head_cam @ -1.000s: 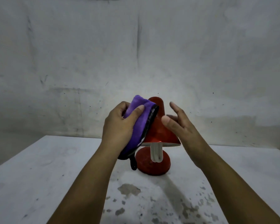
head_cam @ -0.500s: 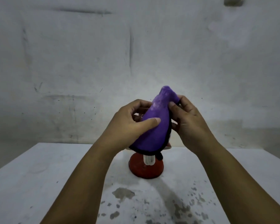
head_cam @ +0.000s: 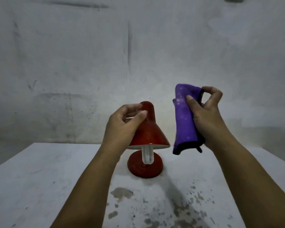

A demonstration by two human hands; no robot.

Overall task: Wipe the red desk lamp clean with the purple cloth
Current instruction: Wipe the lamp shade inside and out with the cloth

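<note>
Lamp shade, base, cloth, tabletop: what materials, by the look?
Lamp shade: likely painted metal, glossy red with dull speckling, white inside the rim. Lamp base: same red finish, scuffed. Purple cloth: fuzzy nap, probably microfibre, with black edging, gripped by the right hand. Tabletop: matte white, stained and patchy; painted wood or stone, cannot tell.

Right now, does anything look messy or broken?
Yes. The table has dark blotchy stains in front of the red lamp, like peeled paint or spills. The purple cloth shows pale dusty specks. Nothing looks broken.
</note>
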